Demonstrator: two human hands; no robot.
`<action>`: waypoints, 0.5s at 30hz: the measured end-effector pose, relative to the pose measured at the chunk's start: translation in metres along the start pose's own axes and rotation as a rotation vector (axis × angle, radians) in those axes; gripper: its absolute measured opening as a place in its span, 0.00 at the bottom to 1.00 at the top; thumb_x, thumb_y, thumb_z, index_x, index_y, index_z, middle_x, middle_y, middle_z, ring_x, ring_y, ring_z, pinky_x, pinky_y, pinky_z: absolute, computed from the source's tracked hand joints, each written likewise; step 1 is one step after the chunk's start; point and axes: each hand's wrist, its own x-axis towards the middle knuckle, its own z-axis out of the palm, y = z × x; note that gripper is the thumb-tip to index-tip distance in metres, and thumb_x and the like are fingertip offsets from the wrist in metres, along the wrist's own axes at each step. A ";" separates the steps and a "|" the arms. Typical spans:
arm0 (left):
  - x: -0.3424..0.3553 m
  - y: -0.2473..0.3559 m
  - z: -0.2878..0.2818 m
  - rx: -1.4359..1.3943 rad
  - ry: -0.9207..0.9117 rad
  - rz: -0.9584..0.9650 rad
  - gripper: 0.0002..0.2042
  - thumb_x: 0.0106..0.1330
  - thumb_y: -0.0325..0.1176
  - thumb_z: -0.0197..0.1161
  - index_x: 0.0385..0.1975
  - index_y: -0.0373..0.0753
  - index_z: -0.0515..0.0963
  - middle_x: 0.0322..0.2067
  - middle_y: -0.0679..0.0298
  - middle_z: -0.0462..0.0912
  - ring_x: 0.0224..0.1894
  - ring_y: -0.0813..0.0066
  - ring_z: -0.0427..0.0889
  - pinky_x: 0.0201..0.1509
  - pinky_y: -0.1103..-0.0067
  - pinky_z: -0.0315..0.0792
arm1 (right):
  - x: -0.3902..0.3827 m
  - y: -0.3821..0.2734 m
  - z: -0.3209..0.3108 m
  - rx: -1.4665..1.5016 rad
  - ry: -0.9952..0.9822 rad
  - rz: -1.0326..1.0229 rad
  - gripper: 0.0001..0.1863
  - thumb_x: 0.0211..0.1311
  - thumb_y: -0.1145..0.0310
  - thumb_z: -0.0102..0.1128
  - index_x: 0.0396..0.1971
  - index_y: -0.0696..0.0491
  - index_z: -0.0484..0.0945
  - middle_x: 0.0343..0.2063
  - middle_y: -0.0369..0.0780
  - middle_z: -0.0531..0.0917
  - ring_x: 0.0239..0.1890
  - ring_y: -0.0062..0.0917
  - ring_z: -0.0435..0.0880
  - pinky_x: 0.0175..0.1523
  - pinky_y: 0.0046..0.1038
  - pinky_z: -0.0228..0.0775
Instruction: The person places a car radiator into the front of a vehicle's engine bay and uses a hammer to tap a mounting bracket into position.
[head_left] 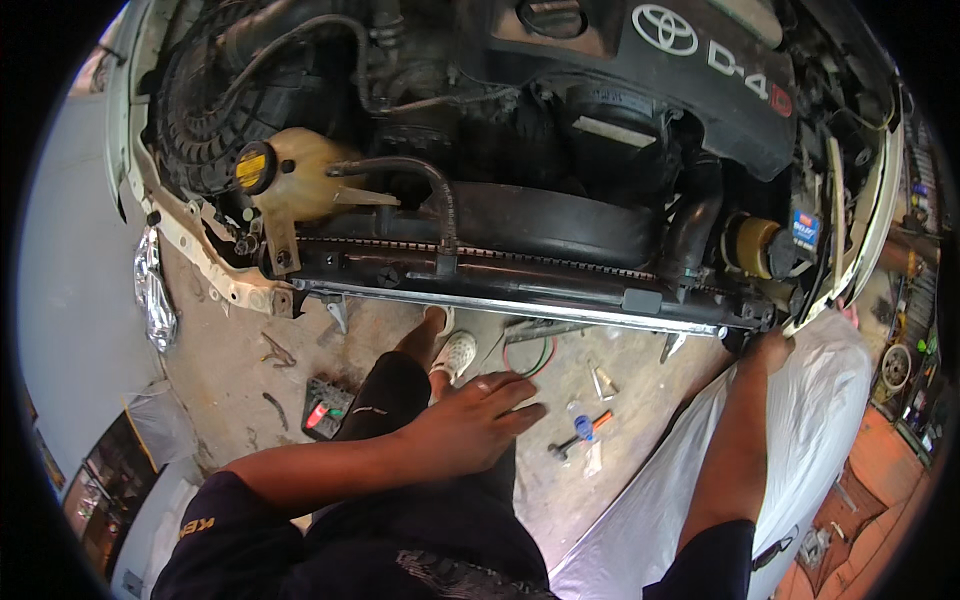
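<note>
An open engine bay [205,255] fills the upper part of the view, holding the engine, hoses, a radiator and two smaller containers. A pale sheet [815,400] drapes beside the right forearm and covers what is under it. The long black radiator [500,280] runs across the front of the bay, below the dark engine cover [690,95]. The right hand [768,352] is at the radiator's right end, just beside the frame; its fingertips are hidden there, so I cannot tell whether it grips anything. At the bay's left stands a cloudy plastic bottle [310,170] with a black cap; its contents cannot be told, and a hose [440,185] runs from near it to the radiator. The left hand [485,420] hangs over the person's legs, fingers loosely bent and slightly apart, with nothing visible in its grip; it and its forearm block part of the floor. A brownish can [752,247] sits near the radiator's right end. On the floor, a black tray [325,388] bears red and green items, partly hidden by the leg. A white shoe [457,355], an orange-handled hammer [572,443] and a small blue thing [580,420] show beyond the left hand.
</note>
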 end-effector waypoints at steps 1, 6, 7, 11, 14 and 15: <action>0.014 0.001 0.000 0.018 -0.022 0.021 0.28 0.62 0.32 0.65 0.66 0.39 0.79 0.67 0.52 0.75 0.69 0.54 0.75 0.70 0.57 0.75 | 0.000 0.000 -0.003 0.011 -0.027 0.001 0.23 0.66 0.62 0.70 0.56 0.59 0.81 0.56 0.58 0.82 0.54 0.51 0.86 0.59 0.46 0.79; 0.047 -0.011 0.002 0.237 0.021 -0.030 0.30 0.61 0.30 0.69 0.67 0.41 0.79 0.70 0.48 0.73 0.69 0.47 0.74 0.74 0.58 0.70 | 0.003 -0.012 -0.020 0.243 -0.135 0.251 0.27 0.72 0.50 0.62 0.49 0.63 0.82 0.50 0.55 0.86 0.51 0.48 0.88 0.55 0.45 0.81; 0.049 -0.016 0.002 0.188 0.007 -0.065 0.30 0.60 0.28 0.69 0.67 0.40 0.79 0.70 0.48 0.72 0.69 0.45 0.74 0.74 0.59 0.71 | 0.006 -0.012 -0.024 0.448 -0.135 0.397 0.26 0.72 0.49 0.60 0.42 0.62 0.86 0.45 0.54 0.90 0.47 0.47 0.91 0.52 0.47 0.82; 0.041 -0.017 0.002 0.315 0.098 -0.018 0.26 0.57 0.26 0.70 0.60 0.41 0.84 0.63 0.53 0.76 0.69 0.52 0.72 0.75 0.54 0.68 | 0.014 -0.008 -0.023 -0.586 -0.230 -0.367 0.16 0.73 0.57 0.58 0.43 0.51 0.90 0.47 0.47 0.92 0.46 0.42 0.92 0.52 0.40 0.84; 0.039 -0.011 -0.001 0.308 0.120 -0.034 0.23 0.59 0.27 0.69 0.57 0.41 0.85 0.63 0.54 0.74 0.72 0.52 0.69 0.78 0.47 0.63 | 0.016 -0.005 -0.008 -0.087 -0.182 0.040 0.16 0.70 0.57 0.62 0.45 0.53 0.89 0.48 0.49 0.90 0.50 0.43 0.90 0.54 0.41 0.83; 0.038 -0.010 -0.003 0.323 0.116 -0.031 0.23 0.59 0.27 0.69 0.57 0.41 0.85 0.64 0.54 0.73 0.74 0.51 0.68 0.79 0.46 0.61 | 0.014 -0.004 -0.002 0.146 -0.094 0.116 0.17 0.67 0.56 0.66 0.44 0.55 0.88 0.47 0.52 0.89 0.51 0.45 0.89 0.54 0.42 0.83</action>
